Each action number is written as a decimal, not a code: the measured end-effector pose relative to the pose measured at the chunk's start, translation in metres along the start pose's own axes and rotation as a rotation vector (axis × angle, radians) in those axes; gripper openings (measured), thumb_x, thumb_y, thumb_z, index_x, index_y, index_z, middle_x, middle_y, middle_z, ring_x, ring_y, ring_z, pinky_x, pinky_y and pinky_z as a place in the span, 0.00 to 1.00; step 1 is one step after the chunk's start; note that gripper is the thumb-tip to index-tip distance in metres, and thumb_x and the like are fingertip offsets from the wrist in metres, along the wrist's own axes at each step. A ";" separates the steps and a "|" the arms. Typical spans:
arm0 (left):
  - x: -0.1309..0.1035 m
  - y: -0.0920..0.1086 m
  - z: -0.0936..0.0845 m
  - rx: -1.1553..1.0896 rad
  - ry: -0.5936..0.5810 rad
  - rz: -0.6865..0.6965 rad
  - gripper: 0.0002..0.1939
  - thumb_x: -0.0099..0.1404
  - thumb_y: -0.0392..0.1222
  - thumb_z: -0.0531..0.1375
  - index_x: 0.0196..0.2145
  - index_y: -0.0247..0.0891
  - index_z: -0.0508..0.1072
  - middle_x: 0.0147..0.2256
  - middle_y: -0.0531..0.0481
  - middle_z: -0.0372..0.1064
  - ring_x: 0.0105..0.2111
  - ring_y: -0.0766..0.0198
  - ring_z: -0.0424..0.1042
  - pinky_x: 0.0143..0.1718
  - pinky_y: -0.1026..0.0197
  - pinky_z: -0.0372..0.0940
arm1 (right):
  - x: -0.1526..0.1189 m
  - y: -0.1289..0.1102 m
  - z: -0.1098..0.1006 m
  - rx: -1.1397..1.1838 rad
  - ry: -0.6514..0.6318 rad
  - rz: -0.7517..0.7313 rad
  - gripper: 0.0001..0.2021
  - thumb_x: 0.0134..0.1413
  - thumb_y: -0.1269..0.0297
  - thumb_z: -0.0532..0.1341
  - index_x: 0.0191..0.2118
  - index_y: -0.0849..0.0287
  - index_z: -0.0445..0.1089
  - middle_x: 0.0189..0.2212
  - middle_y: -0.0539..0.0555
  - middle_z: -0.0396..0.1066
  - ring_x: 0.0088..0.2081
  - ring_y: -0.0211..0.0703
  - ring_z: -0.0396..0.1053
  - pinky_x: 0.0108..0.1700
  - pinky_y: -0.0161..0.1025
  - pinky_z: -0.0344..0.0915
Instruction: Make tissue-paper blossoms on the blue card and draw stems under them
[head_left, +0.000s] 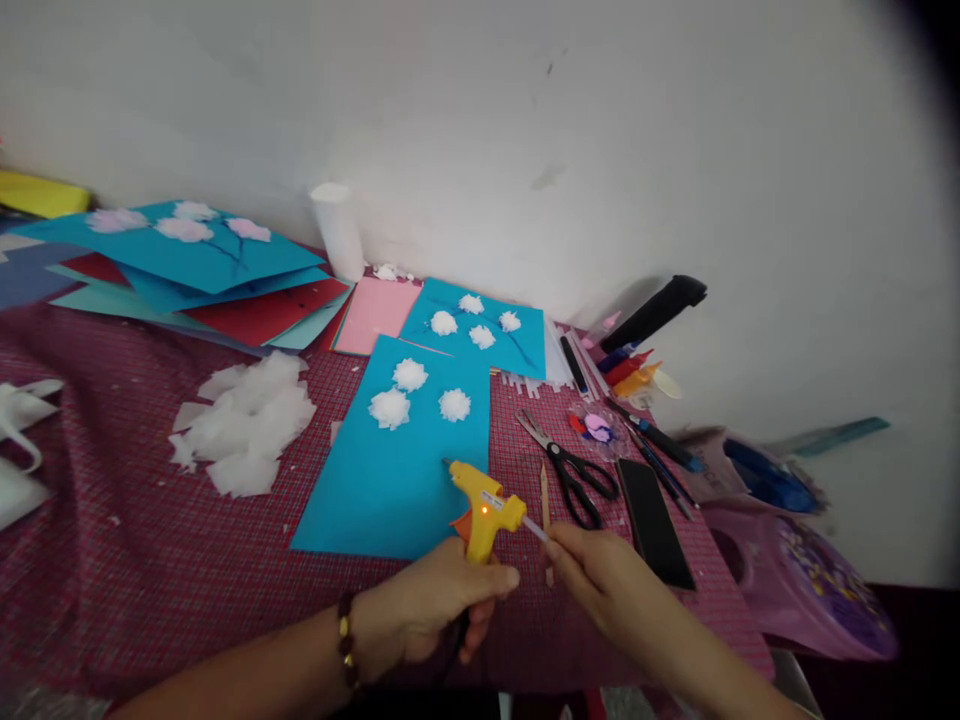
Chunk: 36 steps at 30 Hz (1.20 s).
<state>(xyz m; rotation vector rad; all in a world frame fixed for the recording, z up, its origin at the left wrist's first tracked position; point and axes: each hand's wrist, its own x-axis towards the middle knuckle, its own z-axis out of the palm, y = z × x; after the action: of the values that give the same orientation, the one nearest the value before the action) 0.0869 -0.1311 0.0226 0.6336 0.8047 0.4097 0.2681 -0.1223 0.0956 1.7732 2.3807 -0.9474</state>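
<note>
A pale wall [450,130] is filling the top of the frame, showing a few dark scuffs. Below it, a red checked cloth [97,400] is covering the worktop [180,570]. At the lower right, beyond the edge, a pink plastic object [810,590] with a printed panel is standing.

On the left, a stack of coloured sheets [277,310] is lying under a blue picture with pinkish flowers, and a white roll [339,230] is standing beside it, close to the wall. A heap of white tissue pieces [251,425] is spreading at centre left. Upper centre, a second blue sheet [517,335] with four white flowers is lying just behind the nearer blue sheet [382,480], which is carrying three white paper flowers [409,375].

The yellow glue gun [487,503] is sitting at lower centre, its nozzle pointing over the nearer sheet and a small orange light glowing on its side. The left hand [431,595] is wrapping round its handle, fingers closed. The right hand [600,570] is pinching the glue stick [535,529] protruding from its back.

Crowding that right hand, a slim pencil [544,490] is lying partly hidden behind the glue stick, black-handled scissors [576,470] are resting above, and a dark phone [654,525] is lying to the right. Farther up, bottles with coloured tips [630,370] are clustering near the wall.
</note>
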 end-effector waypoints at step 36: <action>-0.006 0.014 0.001 0.350 0.126 -0.040 0.17 0.58 0.36 0.52 0.13 0.40 0.56 0.08 0.58 0.52 0.08 0.73 0.50 0.12 0.68 0.46 | 0.008 -0.010 0.002 -0.117 -0.029 0.016 0.16 0.65 0.61 0.44 0.26 0.57 0.57 0.22 0.51 0.64 0.24 0.40 0.62 0.28 0.36 0.51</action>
<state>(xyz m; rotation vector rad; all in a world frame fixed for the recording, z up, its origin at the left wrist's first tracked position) 0.0820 -0.1244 0.0360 0.9218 1.0186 0.2755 0.2561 -0.1181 0.0961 1.7227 2.3479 -0.8089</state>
